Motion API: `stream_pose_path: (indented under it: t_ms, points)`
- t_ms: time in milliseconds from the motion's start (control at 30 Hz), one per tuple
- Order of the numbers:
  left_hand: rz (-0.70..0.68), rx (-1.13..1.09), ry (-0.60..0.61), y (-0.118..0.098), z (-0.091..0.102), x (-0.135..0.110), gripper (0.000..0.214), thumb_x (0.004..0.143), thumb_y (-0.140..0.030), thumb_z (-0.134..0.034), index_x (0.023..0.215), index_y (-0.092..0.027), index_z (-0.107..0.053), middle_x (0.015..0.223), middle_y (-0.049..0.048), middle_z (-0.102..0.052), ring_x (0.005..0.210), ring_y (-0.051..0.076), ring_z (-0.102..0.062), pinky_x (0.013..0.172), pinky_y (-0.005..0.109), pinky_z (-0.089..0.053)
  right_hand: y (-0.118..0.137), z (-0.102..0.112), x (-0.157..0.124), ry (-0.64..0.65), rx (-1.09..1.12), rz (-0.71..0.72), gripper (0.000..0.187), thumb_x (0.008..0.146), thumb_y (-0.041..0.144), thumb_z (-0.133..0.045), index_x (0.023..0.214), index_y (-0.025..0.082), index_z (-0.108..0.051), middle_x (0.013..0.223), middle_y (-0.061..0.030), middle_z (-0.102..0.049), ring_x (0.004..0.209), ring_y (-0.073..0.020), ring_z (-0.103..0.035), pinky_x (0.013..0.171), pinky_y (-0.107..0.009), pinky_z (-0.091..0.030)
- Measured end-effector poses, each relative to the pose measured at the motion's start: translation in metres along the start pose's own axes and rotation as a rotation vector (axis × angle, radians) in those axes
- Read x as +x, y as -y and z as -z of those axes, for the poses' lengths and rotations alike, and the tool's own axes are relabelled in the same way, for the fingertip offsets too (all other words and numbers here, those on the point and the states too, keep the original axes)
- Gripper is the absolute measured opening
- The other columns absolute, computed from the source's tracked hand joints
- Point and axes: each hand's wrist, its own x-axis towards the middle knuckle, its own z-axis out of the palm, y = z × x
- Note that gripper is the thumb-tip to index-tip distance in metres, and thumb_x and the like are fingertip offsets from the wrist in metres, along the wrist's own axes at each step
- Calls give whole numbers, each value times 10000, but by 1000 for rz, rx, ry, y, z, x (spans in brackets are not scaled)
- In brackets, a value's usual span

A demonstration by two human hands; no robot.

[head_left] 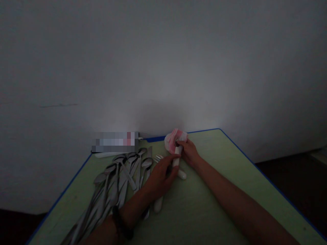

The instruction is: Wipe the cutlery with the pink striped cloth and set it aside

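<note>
My left hand (pixel 160 177) is closed round a white-handled utensil (pixel 176 160), holding it near the middle of the green table (pixel 219 190). My right hand (pixel 187 151) grips a pink and white cloth (pixel 173 139) and presses it against the upper end of that utensil. A fork (pixel 158 158) lies just left of my left hand. Another white handle (pixel 157 204) sticks out below my left wrist.
A heap of several metal spoons (pixel 114 183) spreads over the table's left half. A blurred flat object (pixel 114 143) lies at the back edge by the grey wall. The table has a blue rim (pixel 255 163), with dark floor to the right.
</note>
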Motion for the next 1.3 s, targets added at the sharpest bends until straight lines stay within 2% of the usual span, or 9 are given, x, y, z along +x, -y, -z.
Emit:
stream_pose_path:
  t_ms: [200,433,567,767,1067,1300]
  points:
    - [-1,27,25,-1,0,0,349,862,-262,-474,1208,-213,-484,1042,61,-610,837,176,-573,742,307,-459,0,0,-1,62,-50,-33,216,582,171,-644,795,161,-612,647,29,-647,590,-113,-546,588,-243,-423]
    - [15,21,37,-1,-1,0,352,866,-266,-464,1215,-220,-460,1059,58,-601,853,175,-570,751,305,-456,1,-1,-3,36,-163,16,198,567,168,-566,762,167,-604,590,49,-608,535,-105,-497,527,-237,-376]
    - [7,19,47,0,-1,0,343,868,-275,-459,1208,-222,-459,1085,60,-591,854,171,-564,765,309,-455,1,-1,-3,63,-149,14,239,562,145,-546,791,169,-610,622,48,-621,557,-107,-512,547,-237,-387]
    - [8,38,50,-3,1,0,344,855,-277,-475,1195,-224,-467,1025,46,-599,814,164,-559,734,297,-452,2,-1,-3,42,-129,-13,176,571,177,-608,746,161,-601,587,38,-607,551,-110,-507,545,-243,-377]
    - [15,29,52,-1,-1,0,344,851,-271,-482,1193,-236,-471,983,35,-600,809,163,-558,716,286,-446,-2,0,0,55,-41,-10,257,613,260,-657,848,162,-625,735,4,-666,675,-134,-574,680,-278,-437]
    - [9,34,53,-2,0,1,346,846,-272,-486,1189,-226,-476,1048,49,-594,846,177,-554,742,303,-440,-2,1,1,45,-122,-3,206,580,217,-620,778,161,-619,658,19,-638,613,-124,-543,608,-258,-411]
